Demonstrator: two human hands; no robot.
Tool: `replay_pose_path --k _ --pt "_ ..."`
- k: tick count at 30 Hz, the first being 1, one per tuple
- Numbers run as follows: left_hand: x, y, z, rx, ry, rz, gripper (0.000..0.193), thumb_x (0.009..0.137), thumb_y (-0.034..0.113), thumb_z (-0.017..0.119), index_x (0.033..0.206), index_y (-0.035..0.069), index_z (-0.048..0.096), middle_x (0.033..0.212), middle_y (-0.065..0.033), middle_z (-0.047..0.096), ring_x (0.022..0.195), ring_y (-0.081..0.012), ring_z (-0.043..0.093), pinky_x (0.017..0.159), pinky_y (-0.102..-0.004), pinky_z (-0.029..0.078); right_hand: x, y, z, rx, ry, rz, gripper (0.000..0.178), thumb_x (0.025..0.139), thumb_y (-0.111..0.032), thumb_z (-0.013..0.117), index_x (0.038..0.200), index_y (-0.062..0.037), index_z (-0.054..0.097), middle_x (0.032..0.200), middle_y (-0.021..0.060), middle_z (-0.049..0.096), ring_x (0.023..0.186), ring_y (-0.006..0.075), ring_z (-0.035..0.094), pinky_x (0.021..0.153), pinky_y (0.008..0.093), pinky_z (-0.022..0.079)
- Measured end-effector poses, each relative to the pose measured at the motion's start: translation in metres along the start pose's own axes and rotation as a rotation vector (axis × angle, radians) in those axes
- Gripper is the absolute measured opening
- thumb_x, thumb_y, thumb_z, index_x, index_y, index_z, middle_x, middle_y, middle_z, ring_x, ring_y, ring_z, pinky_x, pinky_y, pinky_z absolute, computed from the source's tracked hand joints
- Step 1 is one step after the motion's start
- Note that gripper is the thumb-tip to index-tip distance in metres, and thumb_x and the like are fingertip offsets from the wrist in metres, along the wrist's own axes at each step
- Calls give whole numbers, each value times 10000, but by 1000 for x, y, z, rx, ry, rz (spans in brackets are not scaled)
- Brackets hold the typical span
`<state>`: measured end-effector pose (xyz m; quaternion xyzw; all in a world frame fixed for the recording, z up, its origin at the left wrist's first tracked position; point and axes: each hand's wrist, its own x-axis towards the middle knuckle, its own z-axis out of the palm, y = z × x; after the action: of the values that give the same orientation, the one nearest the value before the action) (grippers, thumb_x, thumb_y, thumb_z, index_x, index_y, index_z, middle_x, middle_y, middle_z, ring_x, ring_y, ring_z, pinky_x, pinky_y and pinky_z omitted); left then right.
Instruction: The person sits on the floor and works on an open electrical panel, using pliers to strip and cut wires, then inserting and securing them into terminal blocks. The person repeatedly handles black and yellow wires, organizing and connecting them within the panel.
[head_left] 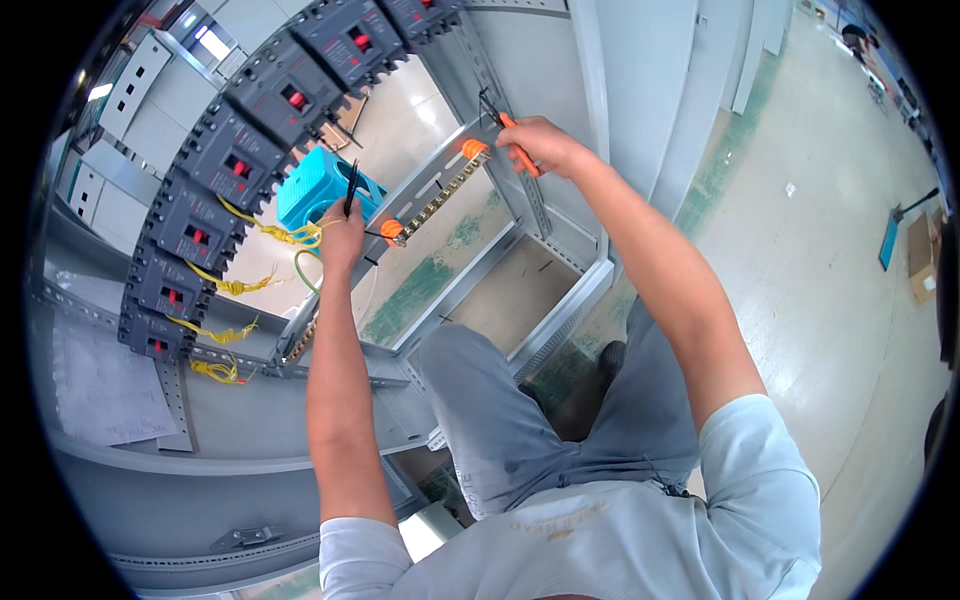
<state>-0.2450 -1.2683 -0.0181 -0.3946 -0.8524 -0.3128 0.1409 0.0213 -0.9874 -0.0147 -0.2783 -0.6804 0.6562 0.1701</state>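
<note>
In my left hand (343, 240), closed at the left end of a grey cross rail (425, 180), is a bunch of thin black strips that look like cable ties (352, 185). My right hand (543, 147) grips orange-handled cutting pliers (521, 150); their dark jaws reach the perforated upright near the rail's right end, where a thin black strip sticks up. Between the hands runs a brass terminal bar (440, 195) with a row of screws, carried on orange ribbed insulators (392, 232). Yellow twisted wires (290, 235) hang beside my left hand.
Black circuit breakers (237, 160) with red levers curve along the left. A blue plastic stool (318, 190) stands behind the rail. Grey cabinet frame members (470, 285) surround my knees. A paper sheet (105, 375) lies at left. A blue dustpan-like tool (890, 238) and cardboard box (922, 257) stand far right.
</note>
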Motion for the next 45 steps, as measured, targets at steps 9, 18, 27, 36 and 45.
replay_pose_path --k 9,18,27,36,45 --pt "-3 6 -1 7 17 11 348 984 309 583 1062 -9 700 928 -247 710 892 -434 682 787 -491 514 27 -36 -13 -97 -38 79 309 808 -296 722 986 -70 609 862 75 622 718 231 684 596 374 487" --pt "-5 10 -1 6 33 28 312 978 295 579 991 4 691 890 -246 699 878 -441 675 773 -502 508 36 -53 -23 -185 -93 185 327 810 -329 728 985 -75 618 896 86 664 788 232 738 631 386 537" --pt "-3 11 0 -3 15 38 311 978 298 576 990 6 684 897 -242 700 881 -440 674 767 -509 510 47 -41 -29 -197 -93 93 309 810 -275 738 969 -33 631 742 94 640 547 171 617 450 305 455" --pt "-8 0 4 21 115 94 318 969 310 592 959 2 668 875 -254 681 898 -453 661 773 -520 512 -66 -36 5 -248 -68 -222 305 925 -222 627 1167 -38 635 886 63 680 781 145 671 642 272 503" --pt "-12 12 -7 -28 30 -29 283 966 313 603 985 38 669 895 -228 694 910 -446 665 767 -531 519 -138 -258 -6 -330 117 -520 679 922 -678 556 1118 -34 642 927 118 684 791 209 718 667 316 544"
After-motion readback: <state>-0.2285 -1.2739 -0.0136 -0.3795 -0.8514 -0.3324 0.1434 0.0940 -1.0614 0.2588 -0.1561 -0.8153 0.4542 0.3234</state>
